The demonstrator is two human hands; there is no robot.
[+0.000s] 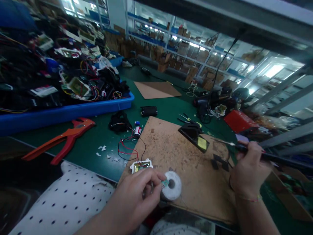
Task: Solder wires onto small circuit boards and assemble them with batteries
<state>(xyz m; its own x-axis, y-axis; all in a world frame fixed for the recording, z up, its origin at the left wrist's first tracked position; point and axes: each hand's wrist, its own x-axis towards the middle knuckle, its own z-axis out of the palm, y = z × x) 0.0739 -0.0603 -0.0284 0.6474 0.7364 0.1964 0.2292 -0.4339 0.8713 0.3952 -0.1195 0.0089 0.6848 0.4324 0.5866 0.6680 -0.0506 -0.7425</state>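
Observation:
Between the thumb and forefinger of my left hand (137, 195) is a small green circuit board (165, 183), over the edge of a white spool (174, 187). Just behind that hand lies a white-framed module (141, 165), with red and black wires running to a small battery (137, 131). My right hand (250, 166) is wrapped round the dark handle of a soldering iron (241, 147), its thin metal tip pointing left above the wooden board (171, 147). A black iron stand (193, 133) with a yellow sponge (202, 143) rests on that board.
An orange-red cutter (73, 135) lies at the left, before a blue tray (97, 110) heaped with electronics and wires. Pliers (187, 120), a black pack (149, 111) and a cardboard sheet (156, 89) are farther back. A red box (241, 122) stands at the right.

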